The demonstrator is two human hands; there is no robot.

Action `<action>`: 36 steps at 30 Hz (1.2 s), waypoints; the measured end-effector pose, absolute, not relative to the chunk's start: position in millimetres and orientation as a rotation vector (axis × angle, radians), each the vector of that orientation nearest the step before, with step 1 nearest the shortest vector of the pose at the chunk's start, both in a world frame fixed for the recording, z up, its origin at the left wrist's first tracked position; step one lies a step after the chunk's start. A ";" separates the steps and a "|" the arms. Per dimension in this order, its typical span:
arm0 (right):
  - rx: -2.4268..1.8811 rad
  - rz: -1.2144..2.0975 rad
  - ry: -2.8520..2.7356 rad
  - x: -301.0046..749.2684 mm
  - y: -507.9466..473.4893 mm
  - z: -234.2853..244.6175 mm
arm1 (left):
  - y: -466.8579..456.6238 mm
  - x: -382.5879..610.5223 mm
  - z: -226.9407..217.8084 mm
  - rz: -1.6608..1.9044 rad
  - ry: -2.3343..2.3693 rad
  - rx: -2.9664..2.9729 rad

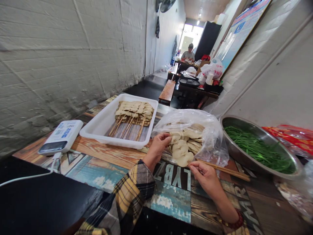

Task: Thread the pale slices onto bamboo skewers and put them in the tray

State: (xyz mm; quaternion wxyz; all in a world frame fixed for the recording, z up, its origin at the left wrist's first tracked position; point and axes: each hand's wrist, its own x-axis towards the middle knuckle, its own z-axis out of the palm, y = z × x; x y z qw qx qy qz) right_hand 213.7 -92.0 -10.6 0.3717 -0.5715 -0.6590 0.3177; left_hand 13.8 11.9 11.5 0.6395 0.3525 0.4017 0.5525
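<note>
My left hand (158, 146) reaches into an open clear plastic bag (207, 129) and pinches a pale round slice (174, 138) from the pile of slices (187, 145) inside. My right hand (204, 173) is closed on a thin bamboo skewer (228, 171) that points to the right, its near end by a slice at the bag's mouth. A white tray (97, 125) beyond the left hand holds several finished skewers of slices (134, 114).
A steel bowl of green stalks (259, 148) stands at the right, with red packets (290, 137) behind it. A white device with a cable (61, 136) lies at the left. A wall runs along the left. A person sits at a far table (188, 52).
</note>
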 end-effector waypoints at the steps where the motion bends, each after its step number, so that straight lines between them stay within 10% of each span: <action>1: -1.462 0.822 -1.684 213.8 -91.8 -11.2 | 12.0 13.6 11.3 1.257 0.919 0.806; 36: -1.417 0.942 -1.588 210.4 -90.1 -13.5 | 13.3 13.0 8.4 1.205 0.890 0.907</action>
